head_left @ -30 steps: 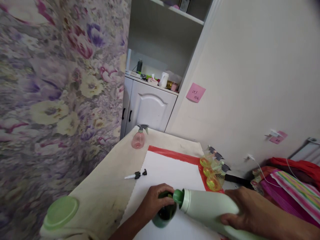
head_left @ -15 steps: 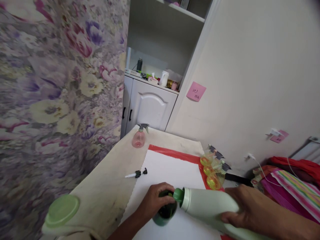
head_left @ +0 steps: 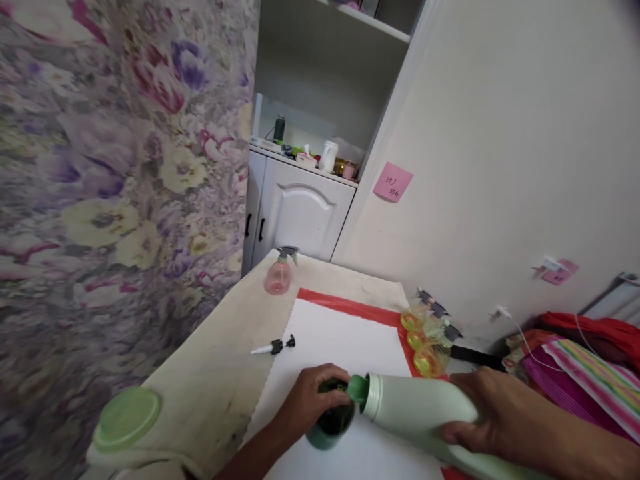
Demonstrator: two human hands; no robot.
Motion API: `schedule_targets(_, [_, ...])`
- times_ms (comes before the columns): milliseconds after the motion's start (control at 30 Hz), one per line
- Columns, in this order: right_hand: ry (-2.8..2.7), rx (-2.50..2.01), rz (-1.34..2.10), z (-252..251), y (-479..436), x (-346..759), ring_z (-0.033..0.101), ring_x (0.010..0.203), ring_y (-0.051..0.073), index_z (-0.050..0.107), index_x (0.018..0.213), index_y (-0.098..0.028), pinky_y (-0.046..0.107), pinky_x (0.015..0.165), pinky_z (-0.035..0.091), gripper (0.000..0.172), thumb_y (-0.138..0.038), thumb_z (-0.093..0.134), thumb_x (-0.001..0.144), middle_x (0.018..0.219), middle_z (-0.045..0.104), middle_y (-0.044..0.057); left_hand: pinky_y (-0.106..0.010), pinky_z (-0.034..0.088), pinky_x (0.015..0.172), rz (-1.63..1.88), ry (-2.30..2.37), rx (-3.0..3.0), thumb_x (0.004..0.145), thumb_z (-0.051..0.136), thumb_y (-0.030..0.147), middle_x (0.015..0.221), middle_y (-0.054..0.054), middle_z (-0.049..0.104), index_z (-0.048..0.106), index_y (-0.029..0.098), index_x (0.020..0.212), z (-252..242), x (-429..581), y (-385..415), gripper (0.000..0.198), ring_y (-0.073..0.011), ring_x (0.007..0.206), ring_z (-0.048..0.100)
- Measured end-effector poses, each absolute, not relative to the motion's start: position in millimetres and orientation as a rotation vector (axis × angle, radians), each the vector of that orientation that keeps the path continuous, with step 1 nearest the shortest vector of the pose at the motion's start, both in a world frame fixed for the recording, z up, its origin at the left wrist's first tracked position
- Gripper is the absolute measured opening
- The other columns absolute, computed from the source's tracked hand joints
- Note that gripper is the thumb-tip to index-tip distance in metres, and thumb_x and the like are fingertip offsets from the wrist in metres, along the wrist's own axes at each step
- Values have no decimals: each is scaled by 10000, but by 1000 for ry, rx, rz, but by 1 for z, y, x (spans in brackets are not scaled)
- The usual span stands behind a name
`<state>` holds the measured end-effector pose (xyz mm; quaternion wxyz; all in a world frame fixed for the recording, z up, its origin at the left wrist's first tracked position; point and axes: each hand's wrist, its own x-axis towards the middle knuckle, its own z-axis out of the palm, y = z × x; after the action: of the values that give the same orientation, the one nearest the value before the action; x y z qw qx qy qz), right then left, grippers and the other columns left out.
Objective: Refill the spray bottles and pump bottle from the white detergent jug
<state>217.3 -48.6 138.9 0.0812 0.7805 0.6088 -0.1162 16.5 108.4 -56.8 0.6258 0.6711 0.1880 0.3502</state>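
Observation:
My left hand (head_left: 316, 395) is wrapped round the neck of a dark green bottle (head_left: 330, 430) that stands on the white sheet (head_left: 345, 337). In my right hand (head_left: 483, 417) is a large pale green jug (head_left: 420, 405), tipped over with its mouth toward the left. The jug's green spout (head_left: 358, 389) meets the top of the dark green bottle; whether liquid runs out cannot be seen. A black pump head (head_left: 278, 345) with a pale tube lies at the sheet's left edge. Part of the jug is hidden under my right hand.
A pink spray bottle (head_left: 278, 275) stands at the table's far left corner. Several spray bottles with yellow liquid (head_left: 427, 360) stand at the right edge. A light green lid (head_left: 127, 418) tops a pale container at the lower left. Floral curtain fabric (head_left: 125, 167) borders the table's left.
Both hands, the bottle and the jug hold nearly the same positions. Only a very slight shift of the view shows.

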Motion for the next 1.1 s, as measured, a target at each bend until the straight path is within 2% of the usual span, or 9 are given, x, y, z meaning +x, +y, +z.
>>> schedule_targets(267, [1833, 2331, -379, 137, -50, 220, 641, 663, 228, 683, 819, -183, 263, 528, 385, 288, -446, 629, 713, 813, 742, 96, -306, 473, 848, 798, 447, 1539, 655, 744, 190, 906, -34, 757, 751, 194, 868, -57, 17, 110, 214, -226, 906, 661])
schedule_targets(567, [1815, 2333, -359, 136, -49, 223, 654, 709, 250, 692, 875, -178, 284, 561, 411, 334, -463, 626, 714, 864, 744, 123, -318, 471, 858, 796, 445, 1538, 664, 742, 205, 915, -25, 753, 745, 211, 873, -60, 18, 109, 210, -225, 919, 659])
schedule_targets(933, [1777, 2333, -302, 130, -52, 229, 660, 704, 270, 688, 818, -184, 296, 557, 405, 363, -525, 620, 710, 847, 738, 130, -315, 474, 840, 791, 442, 1542, 663, 735, 195, 901, -30, 756, 750, 203, 864, -56, 18, 110, 201, -228, 898, 662])
schedule_targets(1100, [1820, 2340, -332, 127, -52, 233, 664, 674, 251, 680, 792, -204, 289, 557, 400, 329, -519, 634, 709, 772, 741, 87, -314, 473, 846, 789, 438, 1548, 672, 740, 201, 913, -32, 755, 750, 205, 872, -54, 17, 109, 200, -228, 909, 662])
